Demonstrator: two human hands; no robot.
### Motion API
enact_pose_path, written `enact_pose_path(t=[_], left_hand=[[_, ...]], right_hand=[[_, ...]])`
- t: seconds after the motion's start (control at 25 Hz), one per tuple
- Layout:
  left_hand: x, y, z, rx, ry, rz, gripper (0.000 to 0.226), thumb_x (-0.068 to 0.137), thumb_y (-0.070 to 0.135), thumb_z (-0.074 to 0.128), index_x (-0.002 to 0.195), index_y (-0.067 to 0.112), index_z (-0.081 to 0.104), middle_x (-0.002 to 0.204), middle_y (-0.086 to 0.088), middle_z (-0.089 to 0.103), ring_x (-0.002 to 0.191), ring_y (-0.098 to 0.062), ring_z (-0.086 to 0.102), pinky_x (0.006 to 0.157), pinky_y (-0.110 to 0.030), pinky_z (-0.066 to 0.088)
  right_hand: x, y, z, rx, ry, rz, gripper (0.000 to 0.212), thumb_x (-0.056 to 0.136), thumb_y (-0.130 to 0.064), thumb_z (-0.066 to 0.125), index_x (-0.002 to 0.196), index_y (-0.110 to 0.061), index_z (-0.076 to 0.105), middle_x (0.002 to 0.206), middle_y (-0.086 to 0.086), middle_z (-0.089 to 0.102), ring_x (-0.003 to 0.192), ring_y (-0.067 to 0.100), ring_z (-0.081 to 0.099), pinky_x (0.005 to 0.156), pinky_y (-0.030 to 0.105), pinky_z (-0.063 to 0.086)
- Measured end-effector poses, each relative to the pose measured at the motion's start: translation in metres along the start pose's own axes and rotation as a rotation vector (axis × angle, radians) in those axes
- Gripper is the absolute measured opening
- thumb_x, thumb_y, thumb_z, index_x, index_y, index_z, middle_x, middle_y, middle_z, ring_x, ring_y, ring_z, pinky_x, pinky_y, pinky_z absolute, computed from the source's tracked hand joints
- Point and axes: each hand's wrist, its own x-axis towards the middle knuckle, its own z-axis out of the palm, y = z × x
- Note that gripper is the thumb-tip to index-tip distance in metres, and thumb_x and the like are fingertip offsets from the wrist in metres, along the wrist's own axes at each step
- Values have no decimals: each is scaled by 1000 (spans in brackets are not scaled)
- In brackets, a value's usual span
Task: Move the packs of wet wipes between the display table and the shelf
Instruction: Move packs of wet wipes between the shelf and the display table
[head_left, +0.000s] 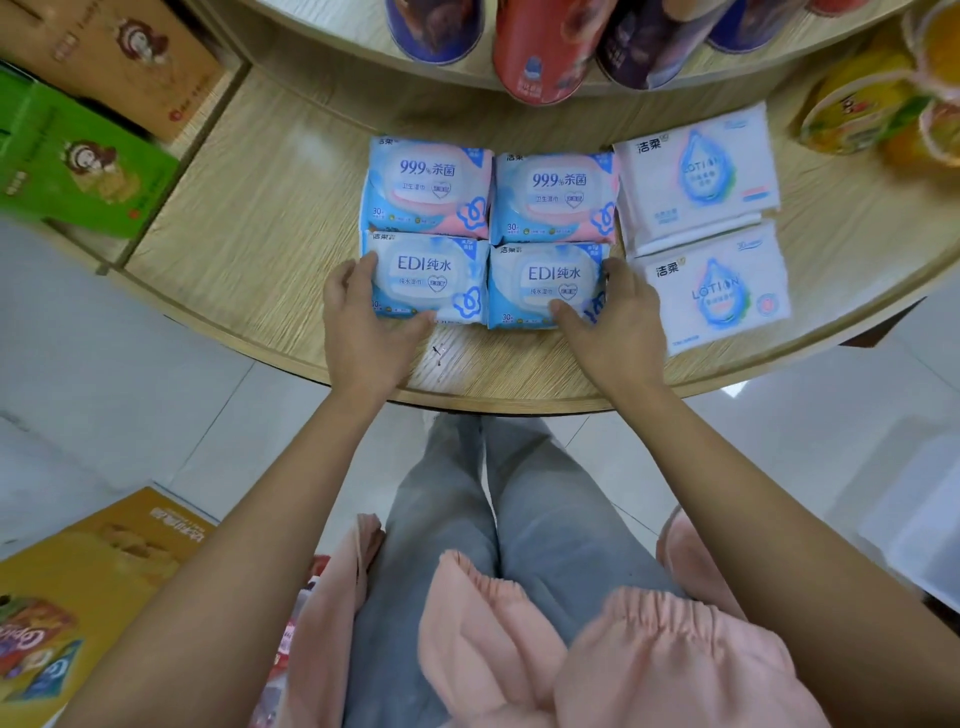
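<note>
Round display table (260, 218), pale wood grain, curved front edge; a raised tier (332, 47) behind carries cans (540, 57). White tiled floor (130, 374). Green carton (78, 161) off the table's left edge, yellow tubs (857, 114) at its right edge.

Six wipes packs lie flat mid-table, all branded 洁柔. Rear pair: 99.9% packs (431, 182), "99.9%杀菌", "卫生湿巾". Front pair read "EDI纯水", "纯水湿巾", "30". Right column: LOTION packs (701, 171), white.

Left hand (363, 317) grips the left EDI pack (431, 275): fingers curled over its left edge, thumb along its front edge. Right hand (618, 317) grips the right EDI pack (545, 286): fingers on its right edge, thumb at its front edge. Both packs lie near the table's front edge, touching each other.
</note>
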Motion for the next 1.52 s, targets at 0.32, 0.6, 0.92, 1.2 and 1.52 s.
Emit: enact_pose_path(t=[0.32,0.6,0.92,1.2,1.52], left_hand=[[-51,24,-18,43,-400,399,34,82,7,53,113,15,63,104,-1,66,89,-18,61,83,-36,50],[-62,53,1,394,-931,754,28,88,19,54,115,18,63,107,-3,68,93,-19,64,85,-34,51],[-147,127,63,576,-1255,1289,36,84,22,65,119,18,62,106,4,67,89,-5,57,78,-18,40],[-313,158,147,757,-1595,1661,30,88,20,60,118,19,61,107,2,67,95,-12,63,88,-30,49],[-489,153,225,1017,-1598,1750,31,90,22,57,122,20,58,115,4,63,97,-11,61,85,-28,47]], right_hand=[[-65,33,-41,-43,-78,-173,35,92,-10,51,126,-1,52,122,18,58,116,34,49,94,39,40],[-198,82,-30,145,-15,312,30,91,-17,53,120,-8,58,115,11,65,105,26,59,89,32,45],[-384,115,28,555,197,1007,30,91,-20,54,119,-13,59,111,8,65,98,24,60,83,27,43],[-521,117,77,810,491,1443,28,89,-16,56,117,-10,61,109,9,67,99,24,61,79,23,39],[-627,210,62,1041,601,1563,29,89,-15,55,117,-8,60,100,5,65,89,18,56,77,21,39]])
